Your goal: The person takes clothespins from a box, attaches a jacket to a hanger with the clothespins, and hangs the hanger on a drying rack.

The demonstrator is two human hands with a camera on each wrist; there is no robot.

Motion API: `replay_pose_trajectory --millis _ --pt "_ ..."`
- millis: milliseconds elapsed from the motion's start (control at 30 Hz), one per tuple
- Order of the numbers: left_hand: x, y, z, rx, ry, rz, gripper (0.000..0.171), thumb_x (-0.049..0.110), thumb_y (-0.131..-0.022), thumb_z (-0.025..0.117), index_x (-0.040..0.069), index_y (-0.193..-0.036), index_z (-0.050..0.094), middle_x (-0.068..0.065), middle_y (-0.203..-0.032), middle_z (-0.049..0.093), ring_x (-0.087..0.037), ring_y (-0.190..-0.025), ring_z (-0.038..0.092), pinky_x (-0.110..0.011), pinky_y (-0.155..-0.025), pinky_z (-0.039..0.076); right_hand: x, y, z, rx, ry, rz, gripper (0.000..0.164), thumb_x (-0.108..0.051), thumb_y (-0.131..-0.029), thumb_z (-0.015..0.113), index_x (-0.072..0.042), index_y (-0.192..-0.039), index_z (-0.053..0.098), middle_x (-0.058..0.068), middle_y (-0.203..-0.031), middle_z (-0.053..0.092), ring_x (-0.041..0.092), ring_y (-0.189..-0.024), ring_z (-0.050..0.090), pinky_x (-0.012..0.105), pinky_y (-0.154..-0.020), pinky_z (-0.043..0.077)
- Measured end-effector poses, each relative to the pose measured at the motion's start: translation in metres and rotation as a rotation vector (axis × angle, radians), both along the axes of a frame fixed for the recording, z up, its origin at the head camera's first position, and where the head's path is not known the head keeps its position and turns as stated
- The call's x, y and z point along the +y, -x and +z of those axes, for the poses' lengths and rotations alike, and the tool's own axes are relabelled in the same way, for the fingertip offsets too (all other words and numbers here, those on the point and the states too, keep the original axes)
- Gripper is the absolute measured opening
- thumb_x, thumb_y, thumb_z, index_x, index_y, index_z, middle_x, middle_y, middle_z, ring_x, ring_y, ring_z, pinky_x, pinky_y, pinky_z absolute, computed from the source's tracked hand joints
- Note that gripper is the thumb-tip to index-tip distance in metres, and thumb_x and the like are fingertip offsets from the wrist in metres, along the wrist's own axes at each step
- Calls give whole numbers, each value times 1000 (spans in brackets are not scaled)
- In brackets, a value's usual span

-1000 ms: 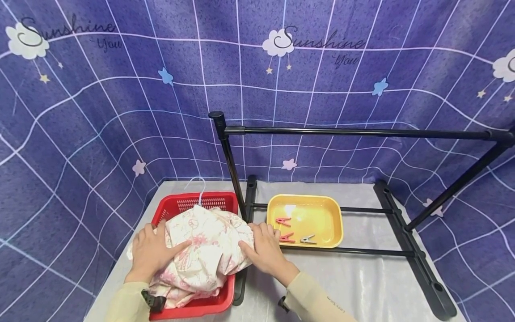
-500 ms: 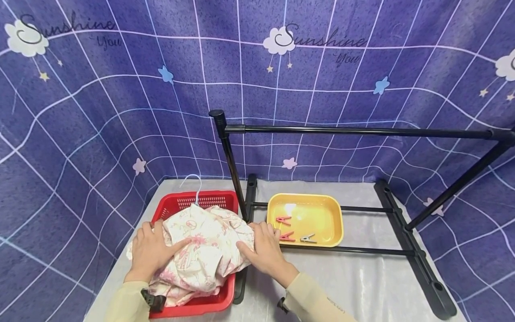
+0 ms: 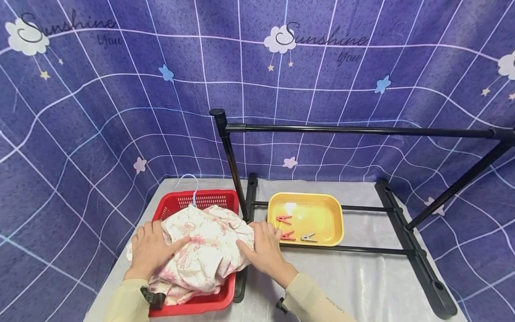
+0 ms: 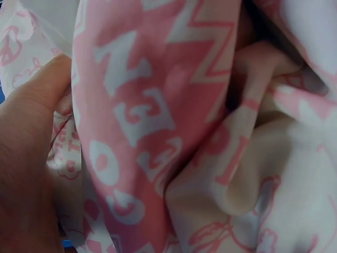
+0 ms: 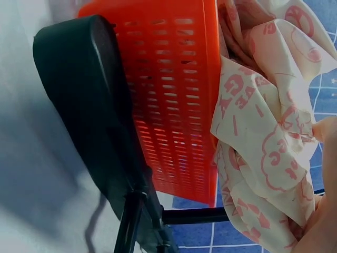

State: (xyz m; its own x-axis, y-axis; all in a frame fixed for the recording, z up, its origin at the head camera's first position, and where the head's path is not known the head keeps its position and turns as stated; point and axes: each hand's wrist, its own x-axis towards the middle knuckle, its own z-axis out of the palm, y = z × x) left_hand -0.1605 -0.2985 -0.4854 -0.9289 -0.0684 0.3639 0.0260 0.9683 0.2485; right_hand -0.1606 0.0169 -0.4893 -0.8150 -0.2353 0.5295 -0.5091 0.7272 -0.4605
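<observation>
A cream garment with pink print lies bunched over the red perforated basket. The light blue hook of a hanger sticks up from its top; the hanger's body is hidden in the cloth. My left hand grips the garment's left side, its thumb lying across the front. On the other side, my right hand holds the cloth in the same manner, near the rack's left post. Folds with pink lettering fill the left wrist view. In the right wrist view, the garment drapes over the basket's rim.
A black rack stands to the right, with a top rail, a left post and floor feet. Within its base sits a yellow tray holding two red clothespins and a grey clothespin. A purple patterned curtain hangs behind.
The hanger's hook has tipped slightly to the left. Both hands keep their grip on the garment and have hardly moved.
</observation>
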Motion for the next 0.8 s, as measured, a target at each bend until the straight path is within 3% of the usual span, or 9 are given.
replay_pose_trajectory --millis 300,533,800 --pt "-1 -2 0 -7 3 3 90 77 -60 59 -3 -96 40 -22 -90 38 -39 -84 34 -50 -65 23 0 -1 0 4 -13 7 48 -49 -80 58 -11 -109 51 -2 -90 48 16 -82 40 32 -70 26" --pt "2 -6 7 -19 0 12 83 77 -60 59 2 -86 36 -19 -85 37 -37 -80 34 -47 -62 23 0 -1 1 22 -12 12 48 -47 -79 60 -10 -108 52 -1 -89 49 15 -82 40 30 -72 32" --pt "4 -9 10 28 8 6 80 75 -59 62 4 -82 34 -16 -81 36 -36 -77 34 -46 -60 22 0 -3 4 9 -9 12 47 -47 -80 60 -10 -108 52 -2 -88 49 15 -81 40 29 -72 32"
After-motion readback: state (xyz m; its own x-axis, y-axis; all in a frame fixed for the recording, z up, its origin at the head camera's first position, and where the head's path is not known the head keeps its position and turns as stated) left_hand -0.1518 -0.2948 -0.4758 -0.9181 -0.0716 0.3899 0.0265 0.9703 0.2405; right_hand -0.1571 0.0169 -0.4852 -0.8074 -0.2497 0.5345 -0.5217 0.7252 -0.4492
